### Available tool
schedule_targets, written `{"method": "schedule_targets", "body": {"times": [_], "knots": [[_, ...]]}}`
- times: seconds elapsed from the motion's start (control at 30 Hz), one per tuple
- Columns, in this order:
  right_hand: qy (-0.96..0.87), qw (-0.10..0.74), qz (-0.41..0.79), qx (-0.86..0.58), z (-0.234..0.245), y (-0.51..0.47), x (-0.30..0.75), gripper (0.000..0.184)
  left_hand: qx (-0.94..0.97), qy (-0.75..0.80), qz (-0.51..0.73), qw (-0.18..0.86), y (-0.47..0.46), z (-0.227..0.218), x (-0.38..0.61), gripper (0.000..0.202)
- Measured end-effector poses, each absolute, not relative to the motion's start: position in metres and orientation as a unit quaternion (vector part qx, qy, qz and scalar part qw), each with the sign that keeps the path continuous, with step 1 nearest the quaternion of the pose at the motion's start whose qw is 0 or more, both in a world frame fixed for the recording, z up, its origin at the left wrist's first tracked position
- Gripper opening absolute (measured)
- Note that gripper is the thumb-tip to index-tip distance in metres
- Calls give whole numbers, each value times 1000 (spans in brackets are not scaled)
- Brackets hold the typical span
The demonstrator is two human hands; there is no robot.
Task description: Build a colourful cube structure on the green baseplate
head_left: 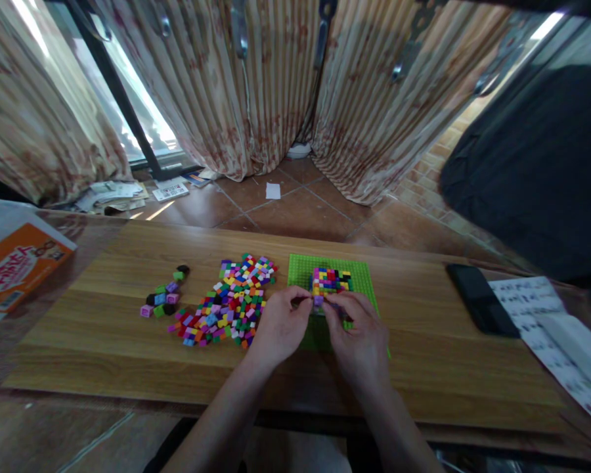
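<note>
A block of small multicoloured toy bricks (331,278) stands on a green studded baseplate (362,270). At its near edge is a purple brick (318,300), with fingertips pressed to it from both sides. My left hand (283,323) comes from the left, thumb and forefinger pinched at the brick. From the right, my right hand (360,330) is closed with its thumb and fingertips against the same brick. The hands cover the near part of the build and of the baseplate.
Left of my hands lies a large pile of loose small bricks (231,302). Several bigger bricks (160,299) lie farther left. An orange-and-white box (24,263) is at the left end. A black phone (481,301) and printed sheets (526,299) lie right on the wooden table (423,368).
</note>
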State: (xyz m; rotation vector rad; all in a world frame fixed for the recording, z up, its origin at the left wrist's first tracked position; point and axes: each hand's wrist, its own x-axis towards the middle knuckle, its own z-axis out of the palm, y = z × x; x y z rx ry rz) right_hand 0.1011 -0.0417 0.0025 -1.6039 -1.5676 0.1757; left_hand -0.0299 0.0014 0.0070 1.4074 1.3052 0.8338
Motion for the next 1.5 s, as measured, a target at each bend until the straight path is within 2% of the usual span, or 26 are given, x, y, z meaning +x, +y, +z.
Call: {"method": "schedule_targets", "body": {"times": [0.7, 1.23, 1.33, 1.5], "knots": [[-637, 412, 56, -649, 1, -42, 101, 18, 551, 541, 386, 505, 2, 0, -24, 18], [-648, 386, 91, -650, 0, -38, 104, 20, 528, 554, 398, 506, 3, -4, -21, 16], [-643, 407, 98, -641, -2, -40, 105, 19, 518, 550, 404, 516, 1, -1, -21, 17], [-579, 524, 32, -624, 3, -43, 110, 17, 432, 531, 473, 554, 3, 15, -36, 18]]}}
